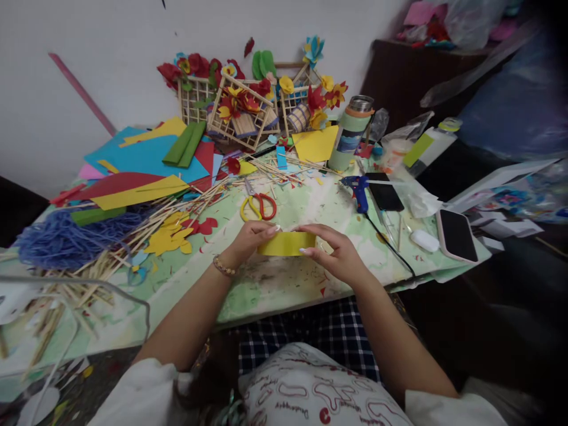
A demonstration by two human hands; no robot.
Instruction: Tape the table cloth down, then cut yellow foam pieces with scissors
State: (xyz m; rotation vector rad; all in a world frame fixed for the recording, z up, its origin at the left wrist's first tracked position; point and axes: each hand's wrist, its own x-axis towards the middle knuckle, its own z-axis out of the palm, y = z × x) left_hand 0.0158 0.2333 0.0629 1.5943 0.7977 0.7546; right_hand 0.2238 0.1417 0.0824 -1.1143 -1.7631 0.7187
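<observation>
A yellow paper strip (287, 244) is stretched between my two hands, a little above the front part of the table. My left hand (252, 239) pinches its left end between thumb and fingers. At the other end, my right hand (333, 251) grips the strip with the thumb below and the fingers along the top edge. Just beyond the strip lie scissors (258, 207) with one yellow and one red handle loop. Yellow paper flower shapes (169, 235) rest to the left of my left hand.
Sheets of coloured paper (146, 151), thin wooden sticks (133, 242) and blue shredded strands (75, 242) cover the left side. Stick lattices with paper flowers (244, 112) stand against the wall. A bottle (350, 133), a blue glue gun (358, 190) with its cord and a phone (458, 235) are rightward.
</observation>
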